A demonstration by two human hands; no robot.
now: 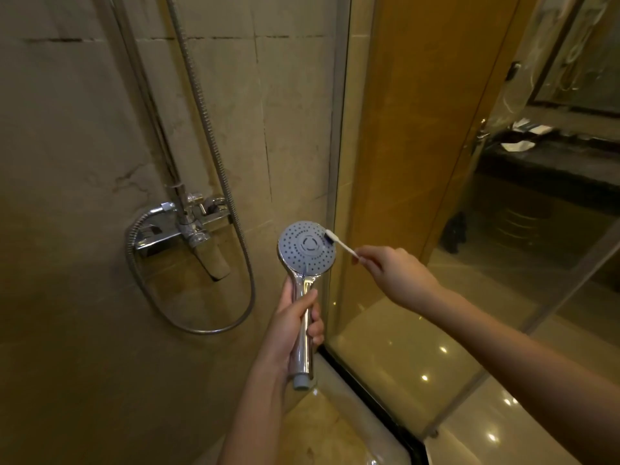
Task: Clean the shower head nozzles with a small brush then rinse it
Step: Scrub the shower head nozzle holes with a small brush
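Shower stall, beige tiled wall (84, 129) at back, glass door (436, 162) on the R. L hand (295, 327) wraps its fingers round the chrome handle of the shower head (307, 248). Head is held in mid-air in front of the wall, long axis near upright, nozzle face twd camera. R hand (392, 270) is off to the R of the face, fingers pinching the far end of the small brush (340, 244). Brush runs up-left from that pinch; its bristle end sits at the upper-R rim of the face. So nearly all nozzles lie left & down from the bristles. Next strokes prob need to sweep that way across the disc, w/ L hand steadying the face. Rinse not begun by the look of it: no water seen.

Hard to tell:
- whether bristles touch the nozzles or hover just over them
- any grime, too small
- R fingertips, partly hidden

Handle's lower end looks bare, no hose on it that I can see. Hose (201, 105) by the mixer tap (188, 226) runs up out of frame, top cut off.
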